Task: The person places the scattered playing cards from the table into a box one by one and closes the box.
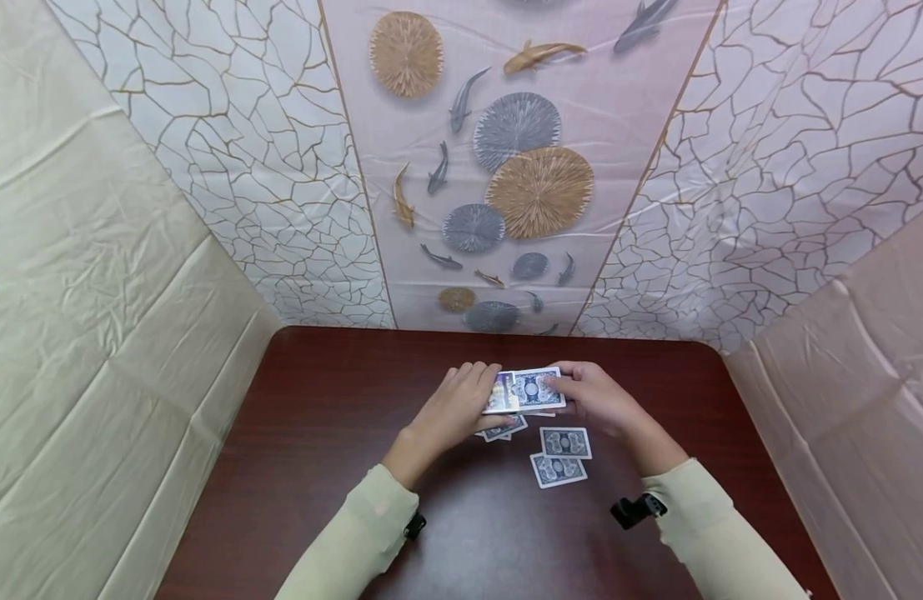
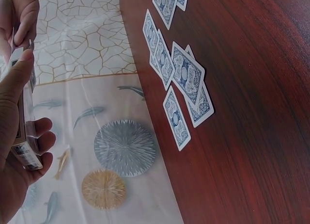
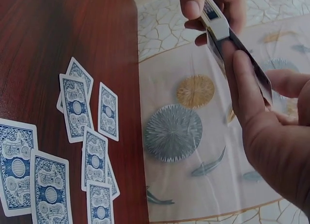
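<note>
In the head view my left hand (image 1: 452, 406) grips a playing-card box (image 1: 499, 394) above the table, thumb along its near side and fingers over the far side. Blue-backed playing cards (image 1: 531, 389) extend from the box's right end, and my right hand (image 1: 602, 400) pinches them with the thumb on top. In the right wrist view the box (image 3: 216, 21) meets the cards (image 3: 252, 64) edge-on, with right-hand fingers (image 3: 244, 76) against them. How far the cards sit inside the box is hidden. Below the hands, several loose cards (image 1: 566, 442) lie face down, some overlapping.
The dark red-brown wooden table (image 1: 318, 467) ends at a patterned cloth wall (image 1: 491, 167) at the back. Pale padded panels (image 1: 116, 358) stand at both sides. More face-down cards (image 2: 175, 118) show in the left wrist view.
</note>
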Tool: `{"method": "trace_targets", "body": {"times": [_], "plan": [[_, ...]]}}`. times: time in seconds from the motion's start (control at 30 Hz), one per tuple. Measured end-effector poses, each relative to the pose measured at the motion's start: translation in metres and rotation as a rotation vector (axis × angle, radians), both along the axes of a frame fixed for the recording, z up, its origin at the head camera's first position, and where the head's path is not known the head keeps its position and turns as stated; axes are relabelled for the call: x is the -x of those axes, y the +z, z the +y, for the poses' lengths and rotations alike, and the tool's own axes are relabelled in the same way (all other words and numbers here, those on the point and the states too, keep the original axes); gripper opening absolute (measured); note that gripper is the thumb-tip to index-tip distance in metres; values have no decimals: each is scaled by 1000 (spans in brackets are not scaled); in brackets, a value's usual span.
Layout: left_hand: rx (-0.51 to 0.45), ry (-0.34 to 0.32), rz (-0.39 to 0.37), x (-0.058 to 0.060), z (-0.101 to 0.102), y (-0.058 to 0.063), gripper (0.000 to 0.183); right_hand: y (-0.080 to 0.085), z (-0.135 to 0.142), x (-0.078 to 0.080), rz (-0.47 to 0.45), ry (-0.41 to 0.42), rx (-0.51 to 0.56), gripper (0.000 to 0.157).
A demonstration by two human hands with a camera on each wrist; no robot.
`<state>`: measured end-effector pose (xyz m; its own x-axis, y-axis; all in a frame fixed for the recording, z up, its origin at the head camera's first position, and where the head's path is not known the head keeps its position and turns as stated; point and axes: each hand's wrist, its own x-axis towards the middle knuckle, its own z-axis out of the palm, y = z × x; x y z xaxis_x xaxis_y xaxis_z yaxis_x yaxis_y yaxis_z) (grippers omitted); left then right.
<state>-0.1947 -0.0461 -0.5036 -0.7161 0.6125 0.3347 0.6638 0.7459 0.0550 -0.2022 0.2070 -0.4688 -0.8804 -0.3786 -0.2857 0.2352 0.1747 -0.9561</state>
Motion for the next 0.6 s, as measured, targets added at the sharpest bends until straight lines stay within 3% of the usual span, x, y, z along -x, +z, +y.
{"method": "trace_targets", "body": {"times": [0.13, 0.27, 0.43, 0.6], "plan": [[-29, -15, 33, 1, -1, -2, 73, -1, 6, 0, -45, 25, 164, 39], [-51, -27, 70, 1, -2, -3, 72, -1, 11, 0, -51, 60, 248, 41], [-45, -20, 92, 1, -2, -3, 74, -1, 14, 0, -49, 112, 233, 43], [-33, -24, 75, 1, -2, -2, 72, -1, 11, 1, -57, 105, 156, 42]]}}
